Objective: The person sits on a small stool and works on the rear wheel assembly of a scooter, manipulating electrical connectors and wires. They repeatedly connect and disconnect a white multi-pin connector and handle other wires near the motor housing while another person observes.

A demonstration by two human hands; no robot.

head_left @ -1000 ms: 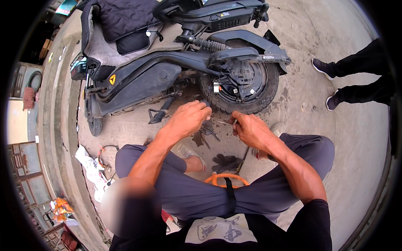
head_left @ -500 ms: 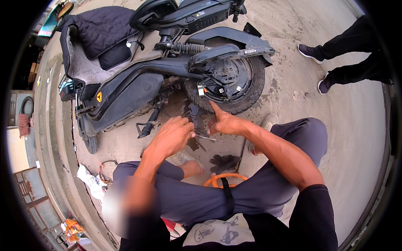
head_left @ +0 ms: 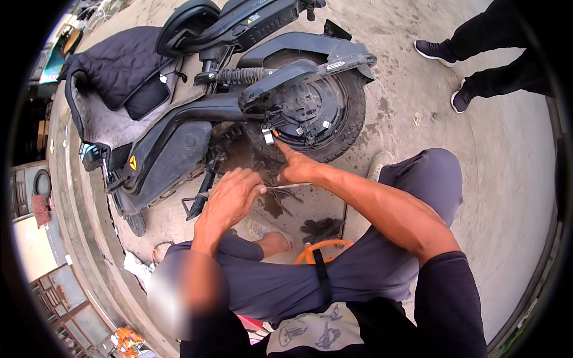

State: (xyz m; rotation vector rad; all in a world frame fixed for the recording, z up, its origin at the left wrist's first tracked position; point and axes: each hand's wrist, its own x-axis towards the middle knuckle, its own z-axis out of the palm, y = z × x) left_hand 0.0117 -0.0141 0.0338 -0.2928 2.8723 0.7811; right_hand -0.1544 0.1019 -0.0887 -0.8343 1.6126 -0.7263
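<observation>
A black electric scooter [head_left: 173, 134] lies on its side, its rear wheel [head_left: 355, 116] facing up. My right hand [head_left: 298, 167] has its index finger stretched toward a small white and orange piece [head_left: 267, 137] at the wheel's inner edge; whether the fingertip touches it is unclear. I see nothing held in that hand, though its other fingers are partly hidden. Left of it, my left hand [head_left: 233, 194] is closed, with a thin, light metal rod-like tool [head_left: 290, 186] sticking out past the thumb. The tool's exact kind cannot be made out.
A dark glove [head_left: 322, 228] and an orange hose-like loop [head_left: 330, 243] lie near my legs. The scooter's kickstand [head_left: 200, 197] juts toward my left hand. A quilted cover [head_left: 107, 65] drapes the front end. Another person's legs [head_left: 489, 36] stand at the upper right.
My right index finger has moved left and up, nearer the white and orange piece. My left hand has shifted slightly left. The whole view has shifted a little too.
</observation>
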